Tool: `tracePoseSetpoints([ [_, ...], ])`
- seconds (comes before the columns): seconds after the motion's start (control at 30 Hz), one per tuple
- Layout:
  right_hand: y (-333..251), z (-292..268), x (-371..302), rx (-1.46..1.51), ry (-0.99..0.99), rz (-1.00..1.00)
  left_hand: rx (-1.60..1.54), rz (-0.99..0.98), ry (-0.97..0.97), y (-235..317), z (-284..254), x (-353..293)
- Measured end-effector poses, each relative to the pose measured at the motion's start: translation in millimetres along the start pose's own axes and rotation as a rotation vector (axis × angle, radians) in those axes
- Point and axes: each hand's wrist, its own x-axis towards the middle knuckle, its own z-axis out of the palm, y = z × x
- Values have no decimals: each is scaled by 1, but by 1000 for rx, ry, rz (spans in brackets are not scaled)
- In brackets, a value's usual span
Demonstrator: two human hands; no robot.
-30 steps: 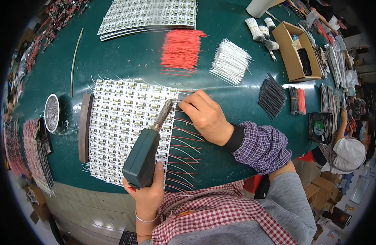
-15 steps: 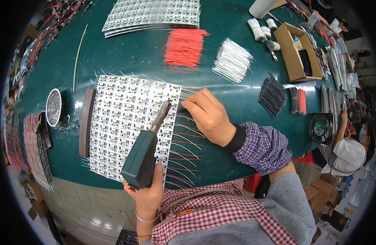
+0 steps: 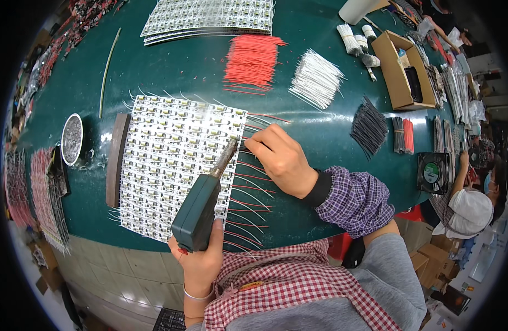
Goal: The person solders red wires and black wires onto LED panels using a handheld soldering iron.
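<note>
A white circuit board panel (image 3: pixel 165 160) dotted with rows of small components lies on the green table. My left hand (image 3: pixel 201 262) is wrapped around a dark green soldering gun (image 3: pixel 196 215) above the panel's near right part. The gun's metal tip (image 3: pixel 232 144) meets the panel's right edge, or hovers just over it. Right beside that tip, my right hand (image 3: pixel 281 160) pinches a thin wire; its colour is hidden by the fingers. Red and white wires (image 3: pixel 251 201) stick out along the panel's right edge, below my right hand.
A dark bar (image 3: pixel 117 160) lies along the panel's left edge, near a round cup (image 3: pixel 72 139). Beyond are red wires (image 3: pixel 251 62), white wires (image 3: pixel 316 79), black wires (image 3: pixel 368 128) and stacked panels (image 3: pixel 207 16). A cardboard box (image 3: pixel 394 71) and small fan (image 3: pixel 433 172) stand right. Another person (image 3: pixel 471 212) sits far right.
The soldering gun and my left hand have shifted slightly right. A red wire now shows at the edge above my right hand, which stays pinched in about the same place.
</note>
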Motion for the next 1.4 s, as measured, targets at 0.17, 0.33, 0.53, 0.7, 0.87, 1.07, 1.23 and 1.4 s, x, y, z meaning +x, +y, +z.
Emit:
tracePoseSetpoints([
  [0.17, -1, -1, 1, -7, -8, 2, -9, 16, -3, 2, 2, 4],
  [0.33, -1, -1, 2, -25, -5, -6, 20, 142, -1, 7, 4, 6],
  [0.53, -2, 0, 3, -34, -5, -14, 52, 72, 45, 5, 1, -2],
  [0.7, -2, -1, 2, -39, -9, -4, 98, 70, 66, 2, 1, -6],
  [0.87, -3, 0, 2, -32, 1, 3, 61, 60, 79, 5, -1, -6],
  [1.07, -13, -6, -2, 5, 36, -40, 13, 62, 136, -1, -7, -10],
  [1.23, -17, -1, -9, 32, 11, -34, 100, 56, 58, -9, -13, -18],
  [1.4, -17, 1, -9, 25, -2, -13, 108, 15, 20, -21, -16, -23],
])
